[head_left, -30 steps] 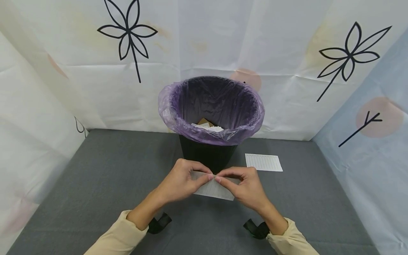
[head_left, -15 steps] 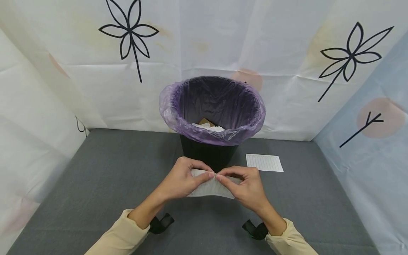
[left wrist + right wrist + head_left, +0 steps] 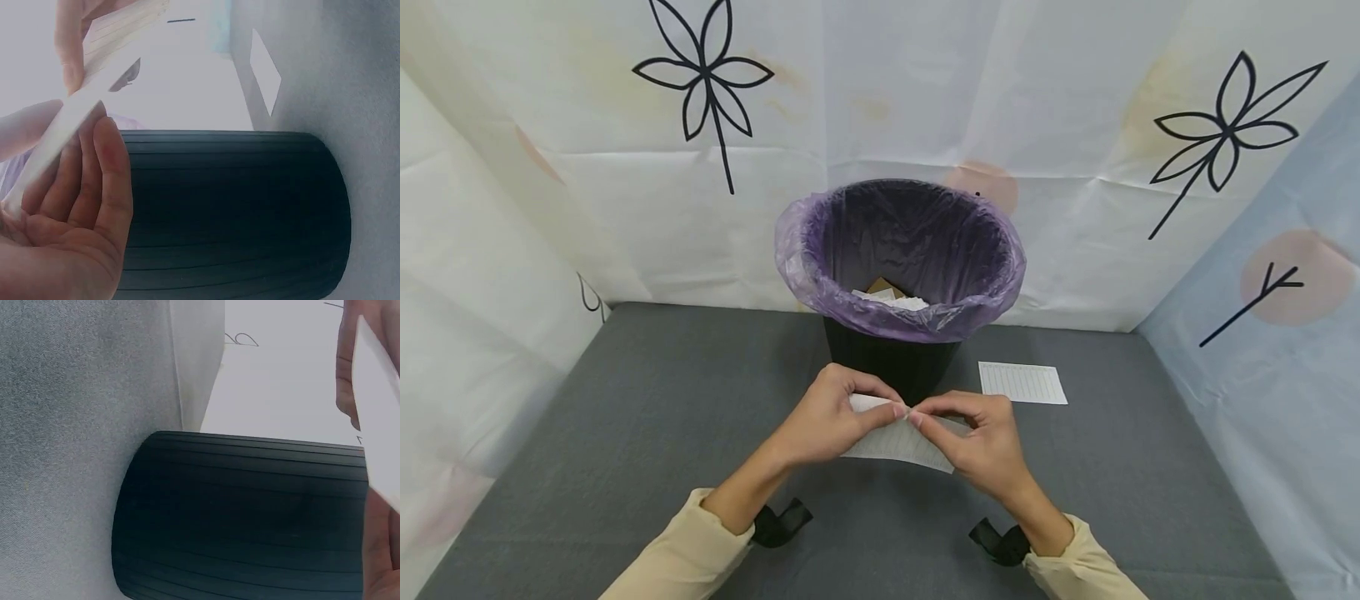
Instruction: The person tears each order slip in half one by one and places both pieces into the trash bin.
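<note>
A lined sheet of paper [image 3: 898, 442] is held in the air in front of the bin, its top edge pinched near the middle by both hands. My left hand [image 3: 835, 417] grips it between thumb and forefinger, the other fingers curling behind it, as the left wrist view shows. From the right, my right hand [image 3: 981, 437] pinches the same edge, fingertips touching or almost touching the left ones. In the right wrist view the paper [image 3: 378, 419] hangs as a pale sheet with fingers behind it. Whether the edge is torn is hidden by the fingertips.
A black bin [image 3: 887, 354] with a purple bag liner [image 3: 790, 250] stands just beyond the hands. White paper scraps [image 3: 906, 302] and a brown piece [image 3: 880, 287] lie inside. Another lined sheet [image 3: 1022, 383] lies on the grey table [image 3: 700, 375], right of the bin. Printed cloth walls surround the table.
The paper has been raised slightly and its lower edge has swung a little. Both hands keep their pinch, the left having risen a touch. Bin and loose sheet stay put.
</note>
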Motion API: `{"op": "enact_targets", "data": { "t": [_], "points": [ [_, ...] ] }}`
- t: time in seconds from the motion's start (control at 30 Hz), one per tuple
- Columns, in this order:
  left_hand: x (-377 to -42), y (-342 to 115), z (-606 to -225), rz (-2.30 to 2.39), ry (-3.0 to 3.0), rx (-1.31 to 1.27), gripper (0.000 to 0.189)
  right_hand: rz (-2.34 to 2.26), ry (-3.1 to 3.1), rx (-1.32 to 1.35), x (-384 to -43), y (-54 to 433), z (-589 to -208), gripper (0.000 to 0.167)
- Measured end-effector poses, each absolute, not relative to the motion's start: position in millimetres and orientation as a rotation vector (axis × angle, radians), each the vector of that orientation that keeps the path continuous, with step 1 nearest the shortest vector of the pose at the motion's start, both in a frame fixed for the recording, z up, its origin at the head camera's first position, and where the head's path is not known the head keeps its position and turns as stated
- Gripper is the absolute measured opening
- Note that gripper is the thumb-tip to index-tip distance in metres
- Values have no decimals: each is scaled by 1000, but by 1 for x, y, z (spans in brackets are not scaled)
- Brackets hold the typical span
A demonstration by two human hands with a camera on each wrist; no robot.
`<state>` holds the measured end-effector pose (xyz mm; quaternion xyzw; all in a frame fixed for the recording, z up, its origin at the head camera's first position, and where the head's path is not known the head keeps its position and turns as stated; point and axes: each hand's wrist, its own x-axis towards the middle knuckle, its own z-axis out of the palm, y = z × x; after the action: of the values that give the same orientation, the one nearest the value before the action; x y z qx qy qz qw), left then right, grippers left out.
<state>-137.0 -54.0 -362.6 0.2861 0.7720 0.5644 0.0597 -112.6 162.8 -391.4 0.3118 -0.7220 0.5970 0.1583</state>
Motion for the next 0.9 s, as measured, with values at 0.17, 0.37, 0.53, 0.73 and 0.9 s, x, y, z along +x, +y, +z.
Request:
{"op": "enact_targets", "data": {
  "t": [0.17,0.37,0.53,0.73,0.9],
  "points": [
    [-138,-53,-361,1714,2324,824,6,1692,-2022,892,-113,162,-392,21],
    [-137,-51,-359,1702,2374,980,6,1743,-2130,771,-112,164,-389,11],
    [-137,-51,-359,1689,2399,1139,6,1805,-2195,753,-113,167,-385,6],
    [-140,-51,-361,1740,2275,946,6,1704,-2074,900,-114,166,-387,17],
    [-143,-51,-360,1789,2152,802,10,1578,-1924,976,-117,162,-390,22]
  ]
}}
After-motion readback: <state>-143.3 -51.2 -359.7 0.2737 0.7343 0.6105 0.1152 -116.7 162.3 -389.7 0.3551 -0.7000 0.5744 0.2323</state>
